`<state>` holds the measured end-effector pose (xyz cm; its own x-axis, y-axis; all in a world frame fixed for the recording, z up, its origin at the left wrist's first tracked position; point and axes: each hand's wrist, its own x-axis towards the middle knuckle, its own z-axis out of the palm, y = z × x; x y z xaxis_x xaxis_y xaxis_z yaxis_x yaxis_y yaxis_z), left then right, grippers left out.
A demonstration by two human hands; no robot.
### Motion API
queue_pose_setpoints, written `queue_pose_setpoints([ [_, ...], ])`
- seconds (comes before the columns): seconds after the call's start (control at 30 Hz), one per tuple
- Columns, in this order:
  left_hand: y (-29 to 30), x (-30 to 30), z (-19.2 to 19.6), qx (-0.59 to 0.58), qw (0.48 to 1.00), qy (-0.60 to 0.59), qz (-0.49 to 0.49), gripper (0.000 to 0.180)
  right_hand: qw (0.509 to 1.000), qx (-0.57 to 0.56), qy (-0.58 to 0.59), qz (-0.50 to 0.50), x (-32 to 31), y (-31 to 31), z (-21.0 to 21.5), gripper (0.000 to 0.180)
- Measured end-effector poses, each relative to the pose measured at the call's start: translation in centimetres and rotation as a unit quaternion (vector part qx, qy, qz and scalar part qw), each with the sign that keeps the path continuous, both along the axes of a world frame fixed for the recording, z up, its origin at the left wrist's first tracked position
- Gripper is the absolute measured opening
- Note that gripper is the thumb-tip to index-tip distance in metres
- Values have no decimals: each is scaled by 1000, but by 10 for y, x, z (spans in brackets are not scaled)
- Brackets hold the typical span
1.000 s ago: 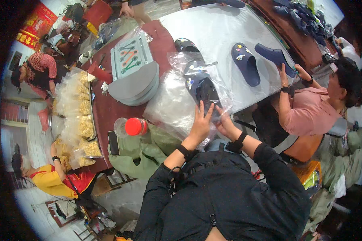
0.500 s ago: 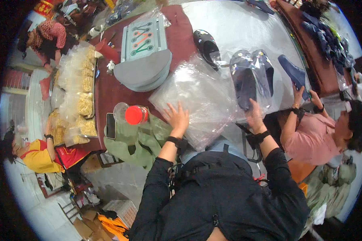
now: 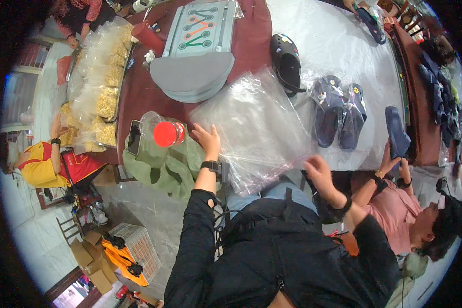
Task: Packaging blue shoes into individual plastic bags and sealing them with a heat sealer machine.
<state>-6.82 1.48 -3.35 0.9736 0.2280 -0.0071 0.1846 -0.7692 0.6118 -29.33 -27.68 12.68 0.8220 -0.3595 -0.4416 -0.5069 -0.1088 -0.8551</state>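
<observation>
Furthest left, a phone [image 3: 133,137] and a red-lidded jar [image 3: 169,133] rest on green cloth [image 3: 161,172] at the near edge of the bench [image 3: 254,51]. Just right of the jar is the person's left hand [image 3: 207,141], open with its fingers spread, at the left edge of a stack of clear plastic bags [image 3: 259,123]; half a second ago it lay further in on that stack. The top of the stack is now in plain view, whereas a second ago both hands were holding a bagged shoe over it. Beyond the stack's far right corner sits a black clog [image 3: 286,64], decorated and outside any bag. Next comes the right hand [image 3: 321,177], drawn back from the shoes to the stack's near right corner; its fingers are loosely curled, and I cannot tell whether they pinch a bag edge. Farther right, the bagged pair of dark blue clogs [image 3: 327,120] lies side by side on the white part of the bench, touched by neither hand, although the right hand was at it half a second ago. My reading is that this pair has been put aside, freeing both hands for the bags. At far right, a co-worker's hand [image 3: 389,160] holds another dark blue clog [image 3: 397,132], now raised more upright.
</observation>
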Motion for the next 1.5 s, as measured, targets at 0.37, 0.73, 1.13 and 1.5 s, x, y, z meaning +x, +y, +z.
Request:
queue_pose_setpoints([
  [0.37,-38,40,16,-48,987,123,93,93,865,-493,75,56,228,24,-86,76],
  [0.73,-33,66,-49,-225,958,176,27,39,915,-385,68,98,229,26,-132,72],
  [1.13,-37,55,-12,-258,947,189,25,59,829,-466,-217,219,295,61,-87,68],
  [1.5,-39,74,11,-577,697,400,144,46,843,-412,-27,346,316,77,-126,69],
])
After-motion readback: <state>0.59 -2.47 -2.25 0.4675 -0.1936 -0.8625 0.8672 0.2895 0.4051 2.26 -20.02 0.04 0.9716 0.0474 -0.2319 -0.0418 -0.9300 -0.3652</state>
